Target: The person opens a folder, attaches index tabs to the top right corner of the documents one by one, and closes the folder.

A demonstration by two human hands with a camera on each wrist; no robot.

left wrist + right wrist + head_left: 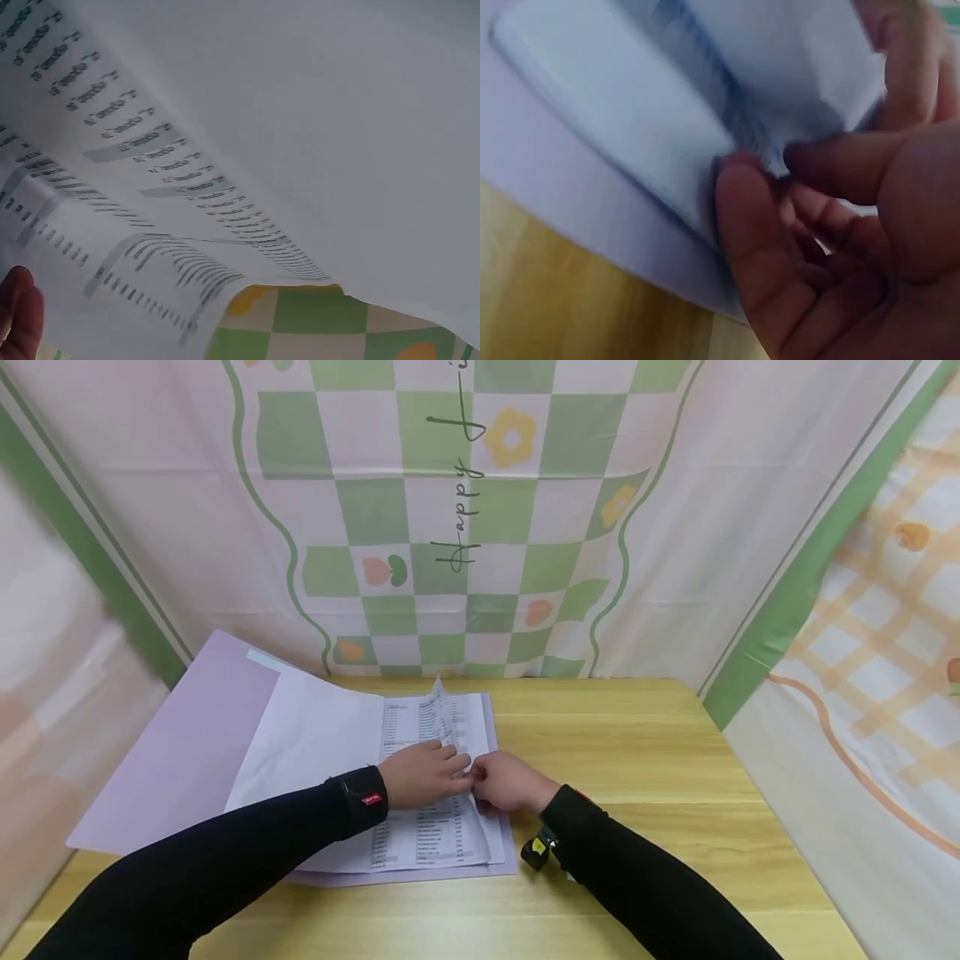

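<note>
A lilac folder (183, 739) lies opened on the table, with a stack of paper inside it. The printed sheet (438, 847) on the right side carries columns of small text, and its right edge is lifted and bent upward. My left hand (422, 775) reaches across that sheet and holds it near the raised edge. Right beside it, my right hand (510, 782) pinches the paper edge between thumb and finger, as the right wrist view shows (802, 217). In the left wrist view the bent printed sheet (150, 142) fills most of the picture.
A blank white page (315, 735) is turned over to the left, against the raised folder cover. The wooden table (622, 760) extends to the right. A small black object with a yellow mark (536, 850) is by the right wrist. Patterned cloth (495, 510) hangs behind.
</note>
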